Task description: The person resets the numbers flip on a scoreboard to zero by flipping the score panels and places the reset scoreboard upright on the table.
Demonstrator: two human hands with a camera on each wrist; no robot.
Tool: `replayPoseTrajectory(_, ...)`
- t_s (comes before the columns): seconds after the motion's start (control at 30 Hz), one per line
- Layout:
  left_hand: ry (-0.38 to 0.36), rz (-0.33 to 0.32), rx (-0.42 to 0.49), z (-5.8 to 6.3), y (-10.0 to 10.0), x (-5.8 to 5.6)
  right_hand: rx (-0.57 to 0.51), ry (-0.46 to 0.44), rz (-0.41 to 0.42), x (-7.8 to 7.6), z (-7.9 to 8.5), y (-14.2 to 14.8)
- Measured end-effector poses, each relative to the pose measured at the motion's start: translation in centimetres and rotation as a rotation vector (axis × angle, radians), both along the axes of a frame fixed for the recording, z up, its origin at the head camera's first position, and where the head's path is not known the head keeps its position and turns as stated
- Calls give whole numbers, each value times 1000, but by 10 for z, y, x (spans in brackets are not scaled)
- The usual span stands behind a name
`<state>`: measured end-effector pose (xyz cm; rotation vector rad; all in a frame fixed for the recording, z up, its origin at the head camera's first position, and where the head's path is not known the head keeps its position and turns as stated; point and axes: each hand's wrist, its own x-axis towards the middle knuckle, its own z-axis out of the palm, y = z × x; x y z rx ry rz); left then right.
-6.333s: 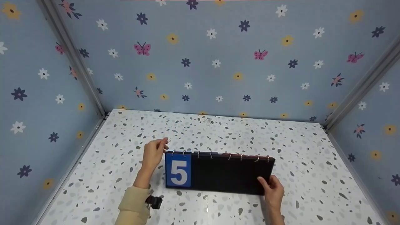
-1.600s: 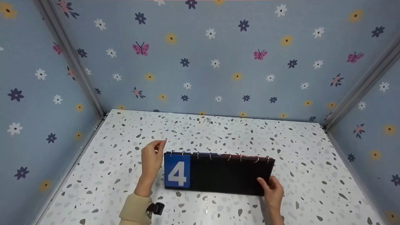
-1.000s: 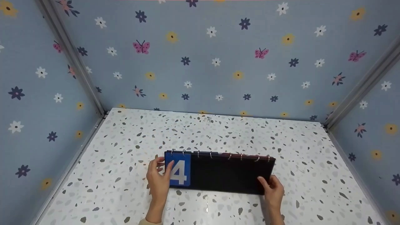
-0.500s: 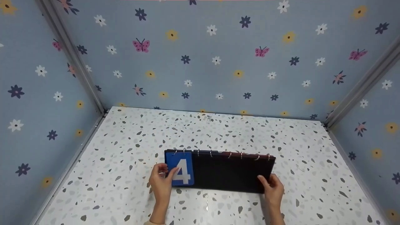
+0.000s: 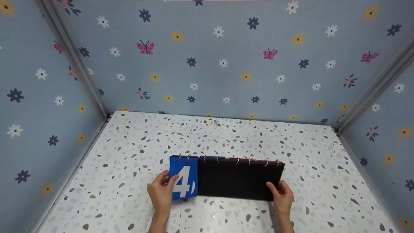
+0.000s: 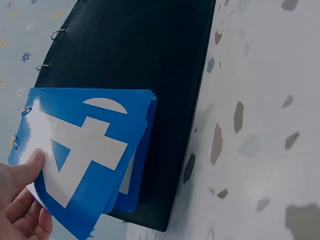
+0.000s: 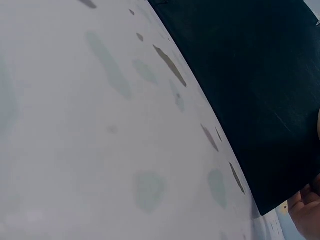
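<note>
A black flip scoreboard [image 5: 236,179] stands tilted on the table, silver rings along its top edge. At its left end hangs a blue number card [image 5: 184,179] with a white 4. My left hand [image 5: 160,192] pinches this card by its left edge, thumb on the front and fingers behind. In the left wrist view the card [image 6: 97,150] is lifted askew, and another blue card with a curved white digit shows beneath it. My right hand [image 5: 283,197] grips the board's lower right edge, thumb on the front; only some fingers [image 7: 307,212] show in the right wrist view.
The white speckled tabletop [image 5: 226,139] extends around the board. Blue flowered panels enclose it at the back [image 5: 207,74], left [image 5: 29,116] and right [image 5: 385,129], with grey metal posts at the corners. Dark blue and red edges show behind the board's top.
The front card went from 5 to 4. My left hand came down from the board's upper left corner, took the 4 card's edge and pulled it askew. The right hand kept its grip.
</note>
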<state>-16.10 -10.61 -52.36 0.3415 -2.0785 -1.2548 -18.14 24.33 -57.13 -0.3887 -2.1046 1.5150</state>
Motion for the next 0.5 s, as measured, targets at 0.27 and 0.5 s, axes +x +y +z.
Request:
replayPoseTrajectory(0.27,-7,-10,-190,15,-2,10,-6,22,1,10,25,-12)
replayPoseTrajectory(0.5,-114,-155,-90,32,-5,19,-34,41,21,10,23,-11)
